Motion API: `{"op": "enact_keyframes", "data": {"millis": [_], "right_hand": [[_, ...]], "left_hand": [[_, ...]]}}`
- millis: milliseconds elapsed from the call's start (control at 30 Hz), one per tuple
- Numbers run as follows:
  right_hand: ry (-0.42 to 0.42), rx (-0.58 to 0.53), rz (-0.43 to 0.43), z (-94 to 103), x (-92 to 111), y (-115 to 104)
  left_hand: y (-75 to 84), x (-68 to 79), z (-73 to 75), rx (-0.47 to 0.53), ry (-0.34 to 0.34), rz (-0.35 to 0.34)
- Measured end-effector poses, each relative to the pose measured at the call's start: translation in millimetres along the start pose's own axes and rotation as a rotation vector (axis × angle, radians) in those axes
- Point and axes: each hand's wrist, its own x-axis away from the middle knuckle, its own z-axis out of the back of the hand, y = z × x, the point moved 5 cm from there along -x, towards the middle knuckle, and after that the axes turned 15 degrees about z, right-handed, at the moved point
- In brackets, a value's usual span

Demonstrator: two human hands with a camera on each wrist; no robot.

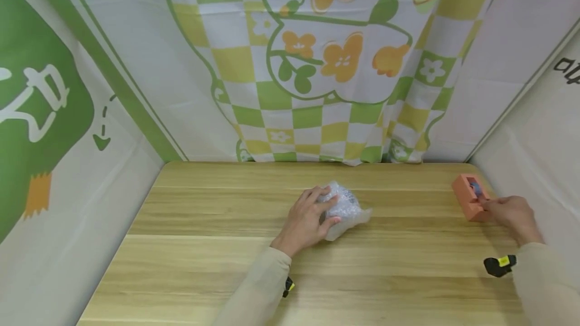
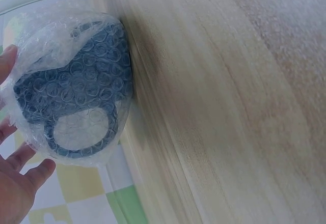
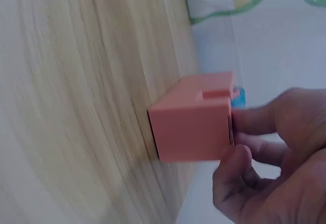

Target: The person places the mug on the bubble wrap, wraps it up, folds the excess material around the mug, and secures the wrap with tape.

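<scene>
A dark mug [image 2: 81, 76] with a looped handle shows through its bubble wrap [image 1: 343, 205] on the wooden table. My left hand [image 1: 310, 215] holds the wrapped mug from its left side, fingers spread over the top and thumb at the near side. At the table's right edge stands a salmon-coloured tape dispenser [image 1: 468, 197] with a blue-cored tape roll [image 1: 476, 188] in its slot. My right hand [image 1: 512, 214] has thumb and forefinger pinched at the dispenser's near end, by its cutter edge. I cannot tell how much clear tape lies between those fingertips.
The wooden table [image 1: 204, 265] meets a checked, flower-printed curtain [image 1: 317, 125] at the back. White printed cloth walls [image 1: 544, 150] stand at both sides, the right one close beside the dispenser. Dark straps [image 1: 498, 265] with yellow marks hang by both wrists.
</scene>
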Motion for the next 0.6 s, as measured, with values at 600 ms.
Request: {"op": "enact_keyframes", "data": {"millis": [600], "right_hand": [[0.147,0.242,-0.039,-7.9,0.2,-22.4]], "left_hand": [[2.0,0.3,0.5,0.007,0.000,0.011]]}}
